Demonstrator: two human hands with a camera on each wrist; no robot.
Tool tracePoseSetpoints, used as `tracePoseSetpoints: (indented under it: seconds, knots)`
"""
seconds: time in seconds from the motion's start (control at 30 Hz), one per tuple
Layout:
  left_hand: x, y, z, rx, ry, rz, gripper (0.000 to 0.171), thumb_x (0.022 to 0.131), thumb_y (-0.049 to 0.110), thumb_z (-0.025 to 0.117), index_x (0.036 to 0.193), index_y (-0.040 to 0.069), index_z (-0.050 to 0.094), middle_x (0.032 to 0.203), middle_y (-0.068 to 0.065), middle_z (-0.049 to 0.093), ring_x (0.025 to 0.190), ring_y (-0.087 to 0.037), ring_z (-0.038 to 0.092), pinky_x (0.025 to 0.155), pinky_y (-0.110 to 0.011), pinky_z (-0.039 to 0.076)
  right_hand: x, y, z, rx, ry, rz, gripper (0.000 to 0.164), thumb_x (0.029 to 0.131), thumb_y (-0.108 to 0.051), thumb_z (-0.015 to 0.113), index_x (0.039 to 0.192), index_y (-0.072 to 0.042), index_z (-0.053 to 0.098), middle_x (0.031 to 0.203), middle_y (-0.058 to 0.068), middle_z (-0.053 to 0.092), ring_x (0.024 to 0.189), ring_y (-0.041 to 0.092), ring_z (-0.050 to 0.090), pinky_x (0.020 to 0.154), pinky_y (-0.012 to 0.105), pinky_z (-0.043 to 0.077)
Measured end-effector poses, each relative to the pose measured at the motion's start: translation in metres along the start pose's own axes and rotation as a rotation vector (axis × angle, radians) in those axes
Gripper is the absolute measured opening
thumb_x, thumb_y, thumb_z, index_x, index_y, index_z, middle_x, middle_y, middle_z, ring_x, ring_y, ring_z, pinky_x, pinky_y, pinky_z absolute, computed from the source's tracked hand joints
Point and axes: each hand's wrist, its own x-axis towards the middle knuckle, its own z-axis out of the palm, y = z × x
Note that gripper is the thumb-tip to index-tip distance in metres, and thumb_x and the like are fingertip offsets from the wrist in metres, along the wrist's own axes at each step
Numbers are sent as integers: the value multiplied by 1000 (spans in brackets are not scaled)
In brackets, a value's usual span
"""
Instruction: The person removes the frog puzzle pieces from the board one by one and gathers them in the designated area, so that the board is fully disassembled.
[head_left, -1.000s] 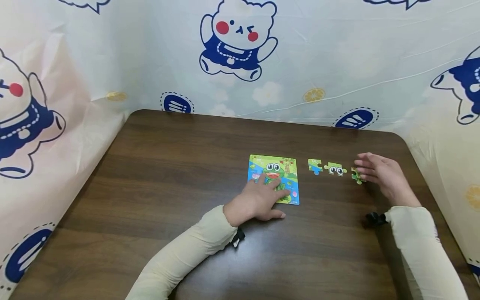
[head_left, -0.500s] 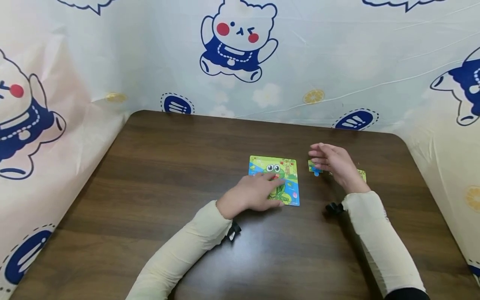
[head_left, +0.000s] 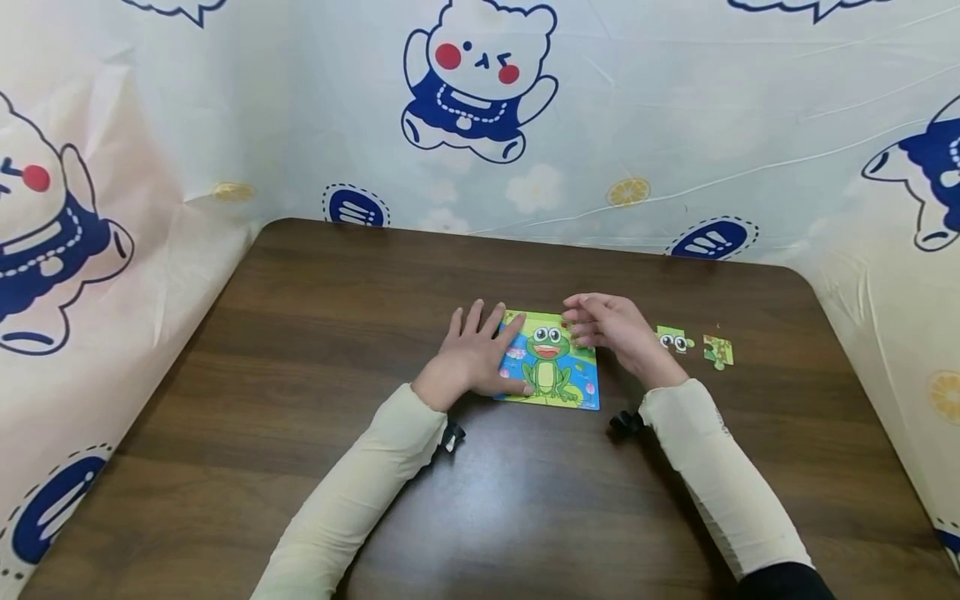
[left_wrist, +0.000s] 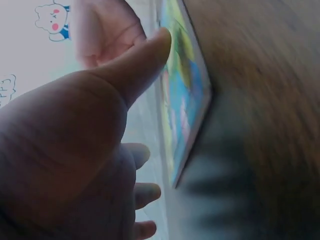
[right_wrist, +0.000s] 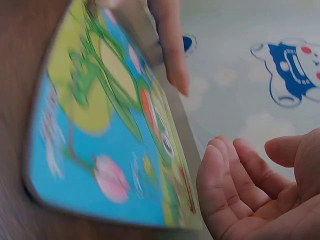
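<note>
A frog puzzle board (head_left: 550,379) lies on the table, a green frog over blue water on it. My left hand (head_left: 472,358) spreads its fingers across the board's left edge; in the left wrist view its thumb (left_wrist: 145,62) reaches over the picture. At the upper right corner is my right hand (head_left: 611,329), fingers loosely bent. The right wrist view shows nothing between those fingers (right_wrist: 215,170) and the thumb. Right of that hand lie two loose puzzle pieces, one with cartoon eyes (head_left: 672,341) and one green and patterned (head_left: 718,352). The blue and green third piece is hidden.
The dark wooden table (head_left: 315,350) extends around the board on all sides. A printed cloth (head_left: 322,108) with cartoon bears hangs behind it and at both sides. A black strap piece (head_left: 624,425) sits at the right wrist.
My right hand has swept left from beside the far puzzle piece, over the others, to the board's corner. My left hand has drawn back left off the frog, uncovering it.
</note>
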Motion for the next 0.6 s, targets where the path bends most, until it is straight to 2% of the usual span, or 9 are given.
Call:
tracePoseSetpoints:
  seconds: [0.33,0.6]
  knots:
    - [3,-5,1,24,-34,-62,114,80,84,57,165,31,2,173,-3,-9,159,-35,-8,126,-61,-1,3,4,23,-17,-143,-8,43,110,-31,43,140,-2,57,135,23,62,93,19,72,83,33,62]
    - [3,-7,-1,19,-66,-80,113,81,83,57,165,30,4,173,-2,-6,159,-34,-7,126,-60,-2,7,4,34,-51,-169,-10,38,110,-28,46,136,-5,61,127,17,67,90,19,74,80,33,62]
